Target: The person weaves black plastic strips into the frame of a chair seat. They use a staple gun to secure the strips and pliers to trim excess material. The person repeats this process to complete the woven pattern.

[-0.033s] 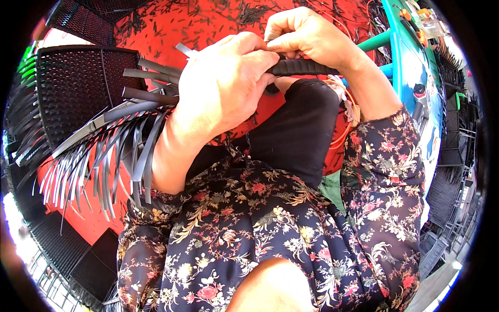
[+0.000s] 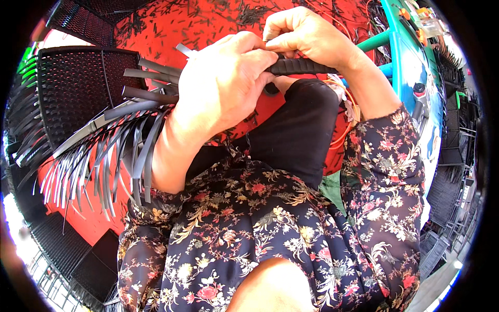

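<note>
Gripping the black strip-wrapped bar (image 2: 304,66) at upper centre is the left hand (image 2: 223,78); the right hand (image 2: 306,39) pinches, I cannot tell what.

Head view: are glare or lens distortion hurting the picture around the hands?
Head view: strong light washes out the back of the left hand, less so the right hand; head view: the wraps on the dark bar remain readable; head view: the blue-green frame bends near the right rim, and the lower-left edge is blown out white.
</note>
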Motion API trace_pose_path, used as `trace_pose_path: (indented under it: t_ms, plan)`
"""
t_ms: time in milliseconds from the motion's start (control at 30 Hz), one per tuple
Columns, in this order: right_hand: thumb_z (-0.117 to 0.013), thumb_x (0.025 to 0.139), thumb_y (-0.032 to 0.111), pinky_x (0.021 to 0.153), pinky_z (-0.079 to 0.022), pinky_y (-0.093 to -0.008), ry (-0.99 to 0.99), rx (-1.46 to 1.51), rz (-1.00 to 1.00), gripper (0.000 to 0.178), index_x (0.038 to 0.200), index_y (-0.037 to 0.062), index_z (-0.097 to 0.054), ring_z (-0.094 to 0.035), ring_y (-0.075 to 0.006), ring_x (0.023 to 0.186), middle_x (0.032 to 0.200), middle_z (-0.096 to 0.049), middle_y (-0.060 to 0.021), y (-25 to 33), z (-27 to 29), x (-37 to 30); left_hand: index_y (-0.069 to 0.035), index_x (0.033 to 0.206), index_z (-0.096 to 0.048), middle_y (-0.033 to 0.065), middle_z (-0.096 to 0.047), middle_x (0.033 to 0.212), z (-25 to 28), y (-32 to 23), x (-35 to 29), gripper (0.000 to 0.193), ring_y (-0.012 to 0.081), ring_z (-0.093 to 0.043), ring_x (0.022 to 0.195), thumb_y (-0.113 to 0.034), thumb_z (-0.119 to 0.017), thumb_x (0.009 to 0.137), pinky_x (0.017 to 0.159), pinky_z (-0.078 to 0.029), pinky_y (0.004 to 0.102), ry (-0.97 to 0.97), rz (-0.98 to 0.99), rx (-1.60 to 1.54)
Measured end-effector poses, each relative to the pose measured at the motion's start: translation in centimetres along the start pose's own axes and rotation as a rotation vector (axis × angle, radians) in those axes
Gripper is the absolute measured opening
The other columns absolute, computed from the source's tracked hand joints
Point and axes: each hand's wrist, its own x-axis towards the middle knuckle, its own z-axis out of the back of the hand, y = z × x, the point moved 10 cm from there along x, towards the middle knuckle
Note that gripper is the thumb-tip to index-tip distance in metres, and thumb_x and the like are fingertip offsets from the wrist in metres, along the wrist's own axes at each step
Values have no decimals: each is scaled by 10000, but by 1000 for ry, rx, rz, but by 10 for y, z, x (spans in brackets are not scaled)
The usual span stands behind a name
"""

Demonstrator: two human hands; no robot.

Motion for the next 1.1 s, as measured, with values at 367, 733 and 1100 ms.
trace_pose_path:
  t_ms: [367, 733, 1100]
  plan:
    - [-720, 829, 151, 870, -497, -298, -990, -725, 422, 350, 1123, 1, -603, -637, -191, 981, 1062, -668, -103, 29, 49, -123, -96, 896, -692, 42, -653, 914, 1, 23, 11, 144, 271, -647, 847, -172, -696, 774, 713, -521, 368, -48, -49, 14]
    - [-761, 725, 444, 839, -509, -420, -1429, -814, -813, 642, 1178, 32, -570, -660, -329, 972, 1019, -680, -192, -131, 187, -335, 20, 956, -644, 140, -627, 837, 25, 66, -3, 202, 282, -630, 764, 4, -665, 756, 713, -482, 325, 27, 130, -25]
    - [-769, 677, 372, 679, -492, -370, -1129, -552, -1022, 470, 894, -38, -690, -632, -221, 761, 840, -679, -128, -239, 235, -376, -67, 892, -658, 73, -583, 795, 35, 46, -19, 156, 269, -610, 815, -147, -687, 762, 694, -494, 382, -113, 31, 47]
